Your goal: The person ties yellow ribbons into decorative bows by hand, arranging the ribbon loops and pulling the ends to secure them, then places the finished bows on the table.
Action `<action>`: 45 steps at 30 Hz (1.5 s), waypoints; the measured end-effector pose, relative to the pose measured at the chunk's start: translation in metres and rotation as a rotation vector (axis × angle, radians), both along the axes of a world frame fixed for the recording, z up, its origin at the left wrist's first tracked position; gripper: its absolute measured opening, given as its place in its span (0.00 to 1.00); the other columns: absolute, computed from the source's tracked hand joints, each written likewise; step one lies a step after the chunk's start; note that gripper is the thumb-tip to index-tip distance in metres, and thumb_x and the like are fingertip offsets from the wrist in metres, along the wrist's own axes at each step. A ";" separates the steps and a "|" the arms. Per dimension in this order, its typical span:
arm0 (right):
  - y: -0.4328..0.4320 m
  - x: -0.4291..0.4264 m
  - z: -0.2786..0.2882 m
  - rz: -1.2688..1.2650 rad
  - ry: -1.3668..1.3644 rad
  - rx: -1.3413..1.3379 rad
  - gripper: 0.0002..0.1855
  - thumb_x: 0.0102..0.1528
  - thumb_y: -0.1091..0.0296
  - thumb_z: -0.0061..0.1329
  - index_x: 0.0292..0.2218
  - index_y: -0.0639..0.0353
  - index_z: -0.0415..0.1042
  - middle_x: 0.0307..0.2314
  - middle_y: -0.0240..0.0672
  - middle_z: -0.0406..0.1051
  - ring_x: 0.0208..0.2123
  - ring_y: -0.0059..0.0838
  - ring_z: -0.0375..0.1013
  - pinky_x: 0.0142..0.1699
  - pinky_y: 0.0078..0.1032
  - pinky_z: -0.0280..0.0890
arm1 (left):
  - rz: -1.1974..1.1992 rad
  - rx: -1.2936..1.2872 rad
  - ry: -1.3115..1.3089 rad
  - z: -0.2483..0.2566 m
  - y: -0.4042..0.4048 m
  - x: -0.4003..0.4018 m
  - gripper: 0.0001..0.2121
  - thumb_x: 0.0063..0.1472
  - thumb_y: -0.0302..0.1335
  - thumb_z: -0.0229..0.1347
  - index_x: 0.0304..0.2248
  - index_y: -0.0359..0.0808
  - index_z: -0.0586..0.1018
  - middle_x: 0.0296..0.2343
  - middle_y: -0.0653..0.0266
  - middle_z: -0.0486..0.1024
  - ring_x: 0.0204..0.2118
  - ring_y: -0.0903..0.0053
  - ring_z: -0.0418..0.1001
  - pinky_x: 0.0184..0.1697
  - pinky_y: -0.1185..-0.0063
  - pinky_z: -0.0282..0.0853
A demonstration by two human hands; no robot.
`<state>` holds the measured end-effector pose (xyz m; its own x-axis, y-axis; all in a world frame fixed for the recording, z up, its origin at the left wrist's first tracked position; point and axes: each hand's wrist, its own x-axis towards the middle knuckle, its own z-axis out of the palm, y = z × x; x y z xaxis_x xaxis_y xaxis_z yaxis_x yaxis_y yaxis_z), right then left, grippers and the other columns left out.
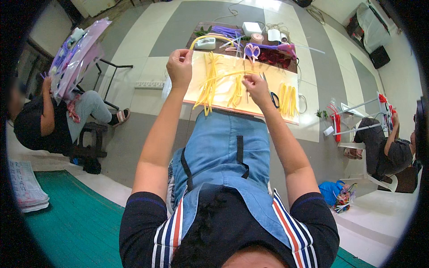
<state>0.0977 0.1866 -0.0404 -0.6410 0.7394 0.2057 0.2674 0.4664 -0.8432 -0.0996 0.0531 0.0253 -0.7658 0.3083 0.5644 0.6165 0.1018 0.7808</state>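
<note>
My left hand pinches one end of a yellow pipe cleaner, which arches over the white tape dispenser. Fingertips together, my right hand is around a thin dark wire above the board. Another yellow strip runs just beyond those fingers. On the pale orange board lie a long bundle of yellow pipe cleaners, a shorter yellow bundle and several folded yellow loops. Dark-handled scissors rest beside my right wrist, partly hidden by it.
Beyond the board, a dark table holds purple pipe cleaners, pink-handled scissors, a white box, a tape roll and dark red material. People sit at left and right. A power strip lies on the floor.
</note>
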 end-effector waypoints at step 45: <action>-0.042 -0.008 0.087 0.283 0.098 -0.764 0.09 0.47 0.68 0.45 0.26 0.67 0.67 0.16 0.33 0.66 0.14 0.18 0.66 0.15 0.13 0.60 | -0.947 -0.049 -1.257 -0.009 -0.049 0.093 0.10 0.53 0.29 0.48 0.29 0.29 0.72 0.23 0.56 0.72 0.23 0.74 0.73 0.26 0.79 0.70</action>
<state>0.0900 0.1447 0.0470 -0.8296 0.5111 -0.2248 0.1346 -0.2076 -0.9689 -0.0066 0.0040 0.0160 -0.2446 0.9271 -0.2839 -0.5462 0.1101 0.8304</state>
